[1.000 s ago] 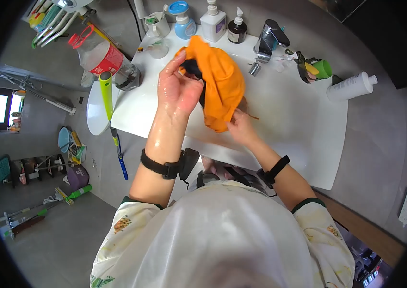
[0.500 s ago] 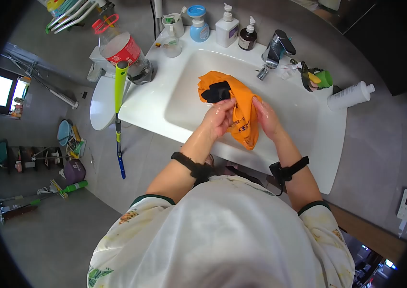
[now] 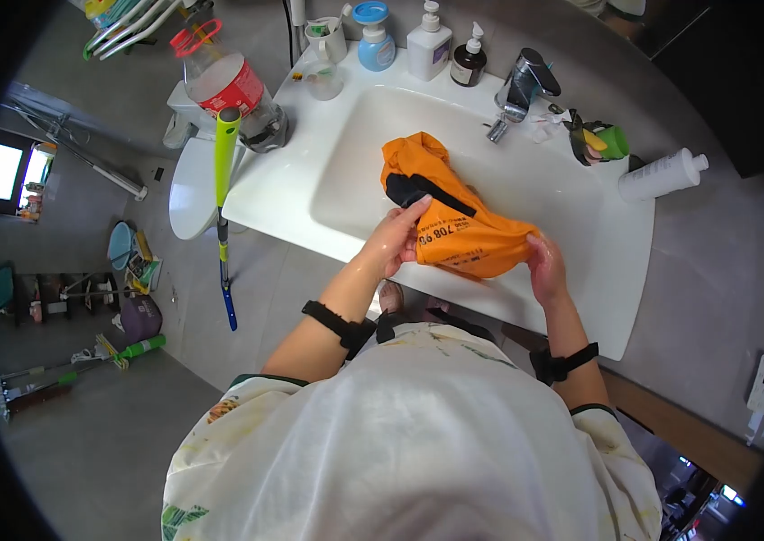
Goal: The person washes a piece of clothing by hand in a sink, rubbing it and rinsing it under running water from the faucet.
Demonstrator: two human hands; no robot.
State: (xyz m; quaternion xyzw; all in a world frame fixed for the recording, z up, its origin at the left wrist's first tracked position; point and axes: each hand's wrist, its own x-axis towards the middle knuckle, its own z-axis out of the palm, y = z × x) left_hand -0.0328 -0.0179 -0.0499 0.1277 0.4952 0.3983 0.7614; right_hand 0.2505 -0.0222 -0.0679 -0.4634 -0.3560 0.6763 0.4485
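Note:
An orange cloth (image 3: 477, 236) with black printing and a black strip is stretched between my two hands over the white sink basin (image 3: 346, 153). My left hand (image 3: 393, 236) pinches its left part beside the black strip, thumb on top. At the right end, my right hand (image 3: 546, 263) has its fingers closed on the cloth's edge. The cloth's upper part hangs bunched inside the basin. Both hands look wet.
Behind the basin stand a blue-capped bottle (image 3: 376, 41), a white pump bottle (image 3: 428, 45), a dark pump bottle (image 3: 469, 61) and the faucet (image 3: 526, 83). A white bottle (image 3: 662, 177) lies at right. A large plastic bottle (image 3: 233, 90) and green-handled tool (image 3: 227, 162) are at left.
My right hand has moved right and down, spreading the orange cloth wider and showing more of its printing. My left hand has shifted slightly left and down.

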